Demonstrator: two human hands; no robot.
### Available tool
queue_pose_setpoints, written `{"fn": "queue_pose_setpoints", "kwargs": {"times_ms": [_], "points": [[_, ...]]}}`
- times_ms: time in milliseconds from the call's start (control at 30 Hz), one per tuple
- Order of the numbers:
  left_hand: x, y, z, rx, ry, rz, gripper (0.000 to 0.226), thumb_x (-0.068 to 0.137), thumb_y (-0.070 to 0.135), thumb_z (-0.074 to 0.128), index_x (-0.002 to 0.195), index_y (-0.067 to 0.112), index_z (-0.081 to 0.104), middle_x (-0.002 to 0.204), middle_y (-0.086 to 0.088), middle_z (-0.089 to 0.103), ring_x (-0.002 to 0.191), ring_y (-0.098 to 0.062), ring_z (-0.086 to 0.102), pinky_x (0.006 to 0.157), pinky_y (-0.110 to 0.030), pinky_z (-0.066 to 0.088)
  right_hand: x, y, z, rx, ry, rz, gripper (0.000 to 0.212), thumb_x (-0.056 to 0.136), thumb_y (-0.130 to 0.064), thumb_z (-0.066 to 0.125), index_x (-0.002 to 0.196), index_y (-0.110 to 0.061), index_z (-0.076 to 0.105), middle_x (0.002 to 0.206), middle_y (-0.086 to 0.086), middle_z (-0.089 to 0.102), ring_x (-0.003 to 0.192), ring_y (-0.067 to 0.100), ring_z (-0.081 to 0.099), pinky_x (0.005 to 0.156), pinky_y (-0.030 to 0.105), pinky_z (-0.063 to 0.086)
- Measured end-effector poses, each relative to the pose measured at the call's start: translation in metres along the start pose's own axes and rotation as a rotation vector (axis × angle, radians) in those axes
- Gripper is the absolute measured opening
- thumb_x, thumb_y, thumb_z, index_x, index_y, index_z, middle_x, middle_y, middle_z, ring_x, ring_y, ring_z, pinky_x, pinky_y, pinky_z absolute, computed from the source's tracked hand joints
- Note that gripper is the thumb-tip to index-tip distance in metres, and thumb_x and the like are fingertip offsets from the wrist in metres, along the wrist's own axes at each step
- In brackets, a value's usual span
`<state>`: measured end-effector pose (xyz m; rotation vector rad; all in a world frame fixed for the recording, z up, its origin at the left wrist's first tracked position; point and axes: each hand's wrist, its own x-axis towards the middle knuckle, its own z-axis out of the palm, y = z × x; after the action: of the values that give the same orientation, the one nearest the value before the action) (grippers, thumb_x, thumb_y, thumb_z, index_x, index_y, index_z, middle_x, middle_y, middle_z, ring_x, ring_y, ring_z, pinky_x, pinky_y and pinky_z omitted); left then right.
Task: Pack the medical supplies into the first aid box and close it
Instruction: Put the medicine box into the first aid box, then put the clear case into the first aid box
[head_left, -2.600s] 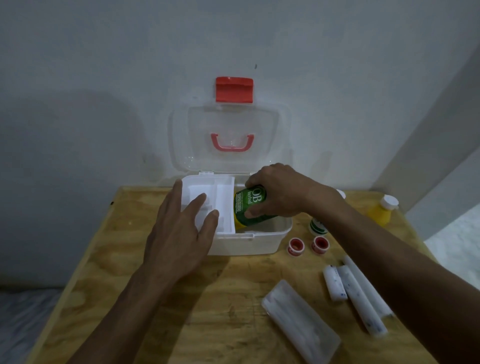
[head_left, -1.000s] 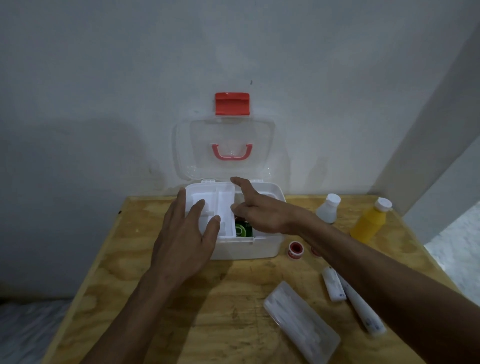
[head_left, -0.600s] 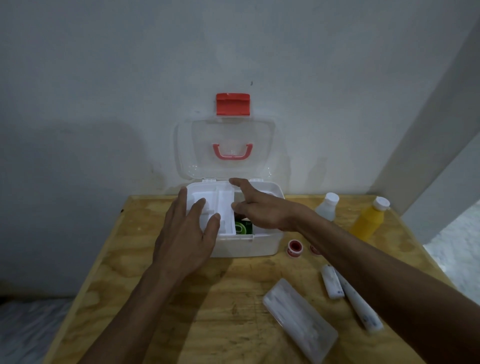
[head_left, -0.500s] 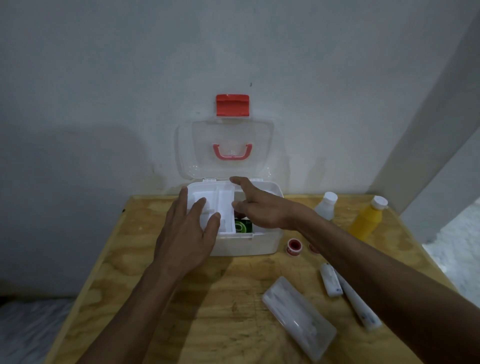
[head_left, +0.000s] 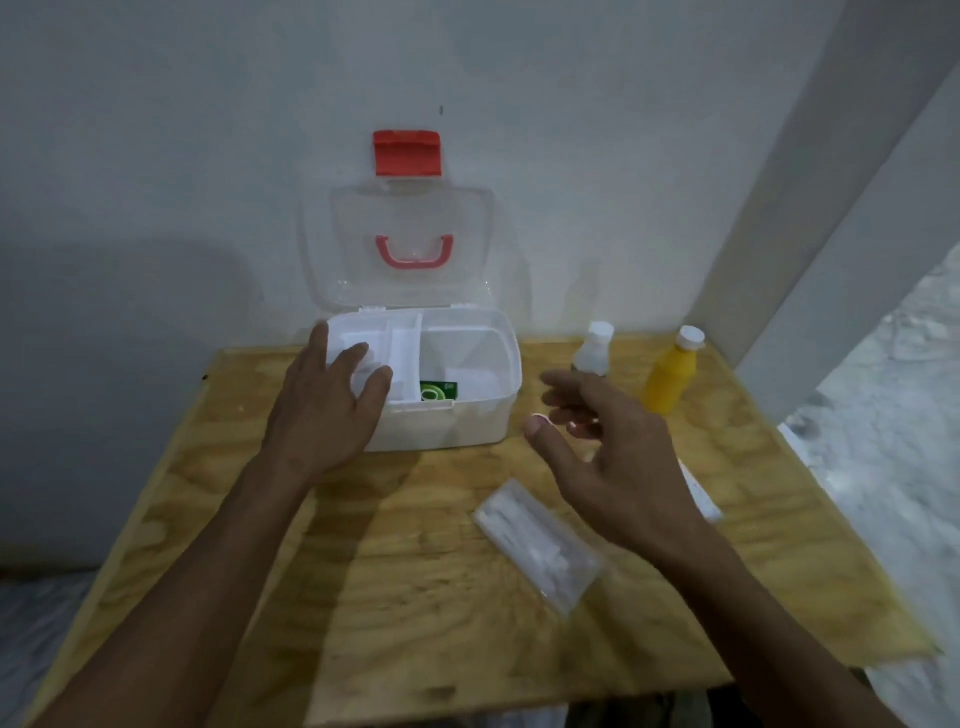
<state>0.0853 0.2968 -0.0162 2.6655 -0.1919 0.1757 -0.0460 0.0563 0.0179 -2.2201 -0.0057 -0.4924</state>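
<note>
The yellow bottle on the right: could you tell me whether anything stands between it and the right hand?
Nothing visible does. The right hand hovers open over the table, and the yellow bottle stands just beyond its fingers; the white bottle stands left of that line.

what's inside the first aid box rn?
In the first aid box, the right compartment holds one green bottle at its front left. A white divided tray fills the left side; the left hand covers part of it, so anything beneath stays hidden.
</note>
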Motion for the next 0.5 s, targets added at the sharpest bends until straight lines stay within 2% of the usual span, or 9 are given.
{"fn": "queue_pose_setpoints", "kwargs": {"times_ms": [100, 200, 233, 333, 433, 500], "points": [[0.002, -0.002, 0.000, 0.002, -0.007, -0.001, 0.061, 0.094, 0.061, 0.031, 0.145, 0.029, 0.039, 0.164, 0.001, 0.004, 0.148, -0.029, 0.017, 0.114, -0.048, 0.025, -0.050, 0.022, 0.006, 0.004, 0.004, 0.113, 0.049, 0.080, -0.041, 0.077, 0.124, -0.038, 0.057, 0.111, -0.025, 0.062, 0.102, -0.006, 0.059, 0.083, 0.012, 0.049], [0.002, -0.002, -0.001, 0.008, -0.015, 0.018, 0.060, 0.095, 0.060, 0.032, 0.145, 0.027, 0.040, 0.164, -0.002, 0.005, 0.147, -0.032, 0.017, 0.113, -0.050, 0.025, -0.084, 0.040, 0.018, -0.056, -0.002, 0.178, 0.063, 0.074, -0.052, 0.079, 0.130, -0.032, 0.058, 0.122, -0.016, 0.062, 0.108, -0.003, 0.058, 0.090, 0.021, 0.049], [0.001, -0.001, -0.001, 0.010, -0.011, 0.024, 0.059, 0.096, 0.059, 0.032, 0.144, 0.026, 0.040, 0.164, -0.003, 0.006, 0.147, -0.033, 0.018, 0.113, -0.050, 0.025, -0.090, 0.043, 0.023, -0.085, -0.010, 0.176, 0.067, 0.073, -0.056, 0.076, 0.132, -0.029, 0.057, 0.124, -0.015, 0.061, 0.110, 0.000, 0.057, 0.092, 0.020, 0.045], [0.001, -0.001, -0.002, 0.018, -0.002, 0.028, 0.059, 0.096, 0.058, 0.032, 0.144, 0.024, 0.042, 0.163, -0.006, 0.007, 0.146, -0.035, 0.020, 0.114, -0.049, 0.025, -0.099, 0.045, 0.035, -0.115, -0.009, 0.161, 0.074, 0.072, -0.062, 0.070, 0.132, -0.021, 0.057, 0.121, -0.015, 0.058, 0.110, 0.002, 0.052, 0.094, 0.009, 0.033], [0.002, -0.001, -0.001, 0.025, -0.006, 0.026, 0.061, 0.095, 0.060, 0.030, 0.144, 0.025, 0.042, 0.163, -0.005, 0.007, 0.146, -0.036, 0.020, 0.114, -0.050, 0.025, -0.099, 0.045, 0.043, -0.135, 0.035, 0.151, 0.072, 0.070, -0.060, 0.072, 0.127, -0.018, 0.060, 0.115, -0.014, 0.056, 0.105, -0.001, 0.044, 0.093, 0.014, 0.033], [0.002, -0.002, -0.001, 0.030, -0.004, 0.024, 0.062, 0.094, 0.062, 0.028, 0.143, 0.026, 0.042, 0.163, -0.005, 0.007, 0.145, -0.036, 0.021, 0.113, -0.051, 0.026, -0.100, 0.046, 0.046, -0.170, 0.068, 0.127, 0.066, 0.071, -0.055, 0.073, 0.122, -0.016, 0.061, 0.111, -0.008, 0.061, 0.102, 0.004, 0.046, 0.091, 0.018, 0.036]]}}
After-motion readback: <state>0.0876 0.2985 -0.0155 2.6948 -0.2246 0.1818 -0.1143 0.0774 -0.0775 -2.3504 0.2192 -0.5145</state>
